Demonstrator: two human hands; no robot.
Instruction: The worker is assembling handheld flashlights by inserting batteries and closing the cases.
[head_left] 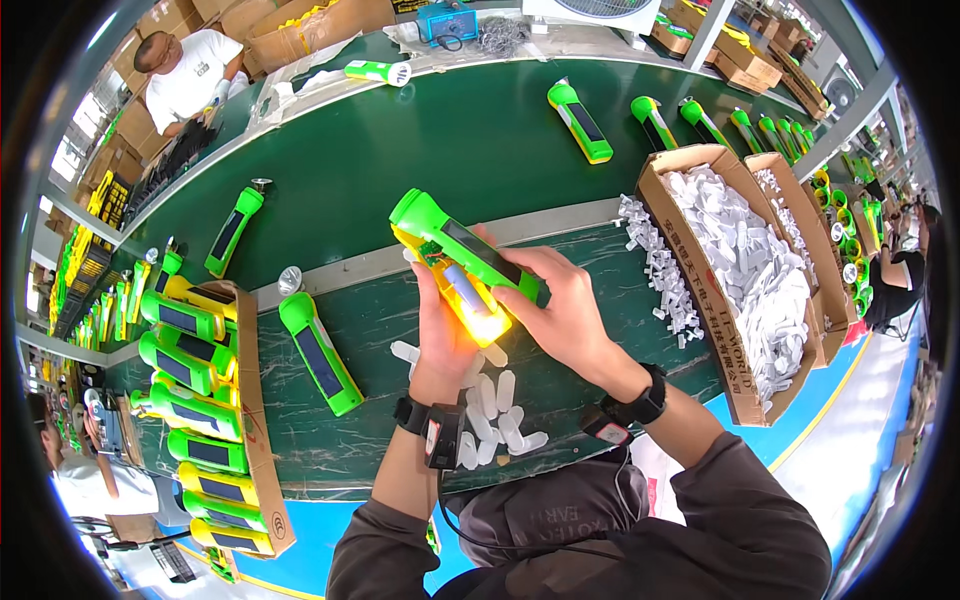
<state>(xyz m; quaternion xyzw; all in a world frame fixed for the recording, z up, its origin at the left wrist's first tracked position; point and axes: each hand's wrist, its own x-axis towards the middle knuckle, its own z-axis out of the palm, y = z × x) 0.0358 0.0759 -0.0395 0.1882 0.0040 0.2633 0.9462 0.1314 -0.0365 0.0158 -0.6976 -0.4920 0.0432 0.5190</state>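
Note:
Over the green workbench, both my hands hold a green and yellow solar flashlight with its two casing halves parted. My left hand (441,338) is closed round the yellow half (488,328), where a pale cylindrical battery (462,286), a small circuit board and a glowing light show. Closed on the green half (425,216) with the dark panel, my right hand (565,308) has its thumb near the lower end. Loose translucent plastic covers (487,396) lie scattered by my left wrist. To their left rests another flashlight (322,352), its silvery reflector exposed.
An open carton (722,345) of white plastic pieces stands at the right, small white parts (662,265) spilled beside it. Another carton (255,420) of flashlights is at left. Several flashlights lie on the green conveyor (470,120). A person in white (200,75) sits beyond it.

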